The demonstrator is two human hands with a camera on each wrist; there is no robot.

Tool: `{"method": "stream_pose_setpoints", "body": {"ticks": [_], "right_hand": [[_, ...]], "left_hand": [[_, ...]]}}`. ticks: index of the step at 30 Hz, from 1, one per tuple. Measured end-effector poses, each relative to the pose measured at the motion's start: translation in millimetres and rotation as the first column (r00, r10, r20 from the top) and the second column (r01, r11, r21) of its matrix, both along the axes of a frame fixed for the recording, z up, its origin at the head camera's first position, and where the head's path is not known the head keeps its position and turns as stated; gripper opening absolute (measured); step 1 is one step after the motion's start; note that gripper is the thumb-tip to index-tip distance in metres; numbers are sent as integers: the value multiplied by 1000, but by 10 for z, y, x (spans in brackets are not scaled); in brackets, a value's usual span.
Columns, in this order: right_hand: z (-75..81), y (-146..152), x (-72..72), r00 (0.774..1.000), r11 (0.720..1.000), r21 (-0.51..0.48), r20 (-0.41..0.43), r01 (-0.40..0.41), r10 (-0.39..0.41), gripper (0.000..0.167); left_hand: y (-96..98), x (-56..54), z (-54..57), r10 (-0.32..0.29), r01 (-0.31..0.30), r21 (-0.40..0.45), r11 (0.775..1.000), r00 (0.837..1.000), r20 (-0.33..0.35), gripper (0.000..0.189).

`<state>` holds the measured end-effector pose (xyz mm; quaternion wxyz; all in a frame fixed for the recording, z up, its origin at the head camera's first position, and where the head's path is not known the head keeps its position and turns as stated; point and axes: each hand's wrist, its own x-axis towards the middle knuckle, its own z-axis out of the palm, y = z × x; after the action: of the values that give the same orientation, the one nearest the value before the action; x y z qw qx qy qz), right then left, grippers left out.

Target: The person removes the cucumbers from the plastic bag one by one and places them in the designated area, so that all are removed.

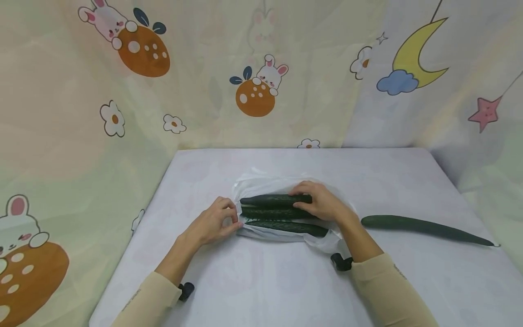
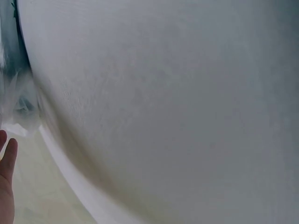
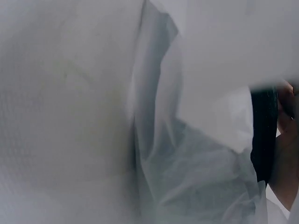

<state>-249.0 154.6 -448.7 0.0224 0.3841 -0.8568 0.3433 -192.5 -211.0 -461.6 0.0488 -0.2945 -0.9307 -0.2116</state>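
Note:
Three dark green cucumbers lie side by side on a thin white plastic bag, whose crumpled film spreads around them. My right hand grips the farthest cucumber near its right end, thumb on the near side and fingers on the far side. In the right wrist view, bag film covers much of the scene beside a dark cucumber. At the bag's left edge is my left hand, thumb and index tips close together. Whether they pinch the film cannot be made out.
A long, slightly curved cucumber lies on the white-covered table to the right, outside the bag. Behind the table hangs a patterned cloth backdrop. Each wrist carries a small black camera.

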Motion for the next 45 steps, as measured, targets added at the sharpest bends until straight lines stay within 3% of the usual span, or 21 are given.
{"method": "stream_pose_setpoints", "body": {"ticks": [7,21,27,32,40,45], "right_hand": [[11,-3,3,999,996,-78,-43,-35,31,32],[209,-103,88,998,992,-110,0,-60,61,32],[332,-134,98,997,980,-186,10,-75,78,32],[453,-125,102,997,968,-246,47,-55,69,33],[600,-91,79,992,962,-271,105,-34,64,34],[746,-75,80,993,960,-275,84,-56,81,35]], "left_hand": [[-12,2,-1,11,-11,-22,1000,1000,-5,20],[-34,-5,26,-1,1,4,1000,1000,-20,16],[-43,-7,20,-30,30,18,999,999,-30,17],[-62,-17,17,-21,21,3,1000,1000,2,18],[-61,-21,3,-3,3,1,1000,999,33,16],[-49,-20,-12,0,0,5,1000,999,47,16]]}}
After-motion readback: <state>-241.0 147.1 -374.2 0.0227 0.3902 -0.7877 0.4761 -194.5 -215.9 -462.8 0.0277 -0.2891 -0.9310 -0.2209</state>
